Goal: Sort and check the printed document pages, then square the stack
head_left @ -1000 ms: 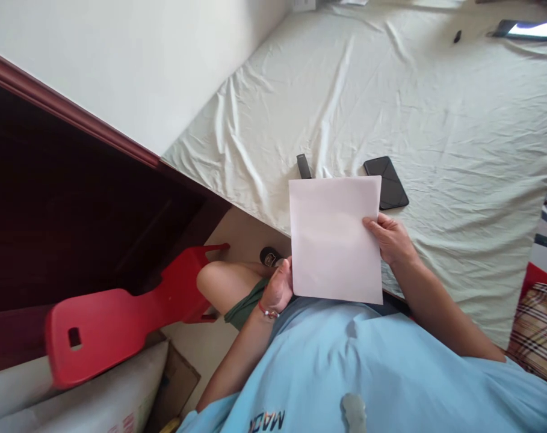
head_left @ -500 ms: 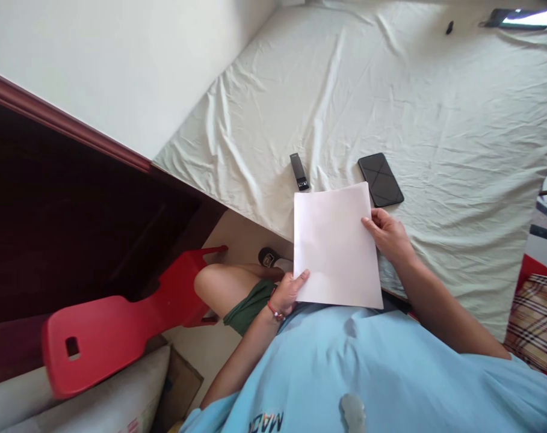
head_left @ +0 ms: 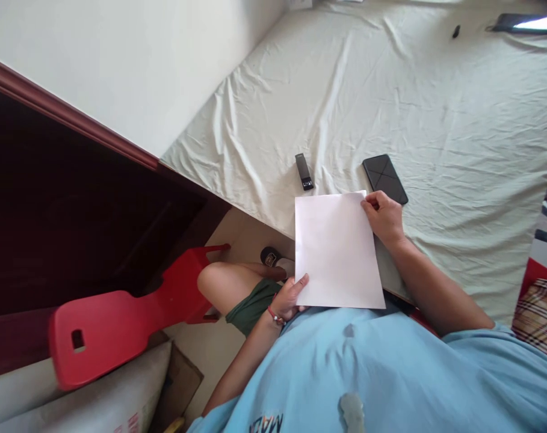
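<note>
White paper (head_left: 339,252), perhaps several sheets together, is held over my lap at the edge of the cloth-covered surface. My left hand (head_left: 291,296) grips its lower left corner, thumb on top and fingers hidden underneath. At the upper right corner, my right hand (head_left: 384,218) pinches the paper between thumb and fingers. Just beyond the top edge of the paper lies a black stapler (head_left: 304,172). A dark phone (head_left: 385,179) rests on the cloth right behind my right hand.
A pale wrinkled cloth (head_left: 273,120) covers the wide surface ahead. On its far right lie a lit device (head_left: 528,24) and a small black object (head_left: 456,31). A red plastic chair (head_left: 101,331) stands at left, by a white sack (head_left: 124,391). Checked fabric (head_left: 539,316) shows at right.
My right hand has slid up along the paper's right edge to the top corner. The paper has dropped slightly toward me. My left hand keeps its hold.
</note>
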`<state>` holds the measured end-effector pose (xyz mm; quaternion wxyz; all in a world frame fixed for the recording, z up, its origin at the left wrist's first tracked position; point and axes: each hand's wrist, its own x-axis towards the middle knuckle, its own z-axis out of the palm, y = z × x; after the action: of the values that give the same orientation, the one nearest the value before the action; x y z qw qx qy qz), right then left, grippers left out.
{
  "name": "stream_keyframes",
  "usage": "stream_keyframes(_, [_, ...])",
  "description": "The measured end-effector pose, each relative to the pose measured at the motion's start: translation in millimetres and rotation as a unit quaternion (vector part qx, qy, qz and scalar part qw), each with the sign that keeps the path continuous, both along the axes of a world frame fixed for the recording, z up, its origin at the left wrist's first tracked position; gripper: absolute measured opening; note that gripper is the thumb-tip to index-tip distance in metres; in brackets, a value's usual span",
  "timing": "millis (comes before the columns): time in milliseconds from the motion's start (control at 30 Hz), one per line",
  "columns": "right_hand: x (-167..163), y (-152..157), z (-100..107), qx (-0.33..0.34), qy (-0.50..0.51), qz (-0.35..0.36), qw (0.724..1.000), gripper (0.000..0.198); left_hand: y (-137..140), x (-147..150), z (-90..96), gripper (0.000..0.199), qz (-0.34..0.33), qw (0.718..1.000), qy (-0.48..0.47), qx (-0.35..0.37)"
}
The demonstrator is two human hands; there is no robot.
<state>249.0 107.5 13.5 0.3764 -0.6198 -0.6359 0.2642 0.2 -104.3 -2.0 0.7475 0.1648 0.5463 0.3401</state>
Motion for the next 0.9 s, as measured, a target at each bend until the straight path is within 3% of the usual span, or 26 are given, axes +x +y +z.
stream_keyframes(133, [2.1, -3.3, -2.0, 0.010, 0.014, -0.007, 1.000, 0.011, -4.7, -7.8, 0.7, 0.080, -0.038, 0.998, -0.045, -0.027])
stream_keyframes(300, [3.0, -3.0, -2.3, 0.018, 0.015, 0.005, 1.000, 0.010, -6.0, -5.3, 0.1, 0.083, -0.082, 0.996, -0.014, -0.019])
stream_keyframes(533, [2.2, -3.2, 1.6, 0.142, -0.048, 0.028, 0.988, 0.018, -7.8, -6.1, 2.1, 0.079, -0.128, 0.992, -0.003, -0.002])
stream_keyframes(633, [3.1, -4.0, 3.4, 0.132, -0.037, 0.057, 0.989, 0.022, -7.7, -5.7, 2.9, 0.078, -0.122, 0.992, 0.000, -0.013])
stream_keyframes(900, [5.0, -6.1, 10.0, 0.089, 0.087, 0.054, 0.991, 0.015, -4.6, -2.6, 6.3, 0.078, -0.094, 0.995, 0.015, -0.021])
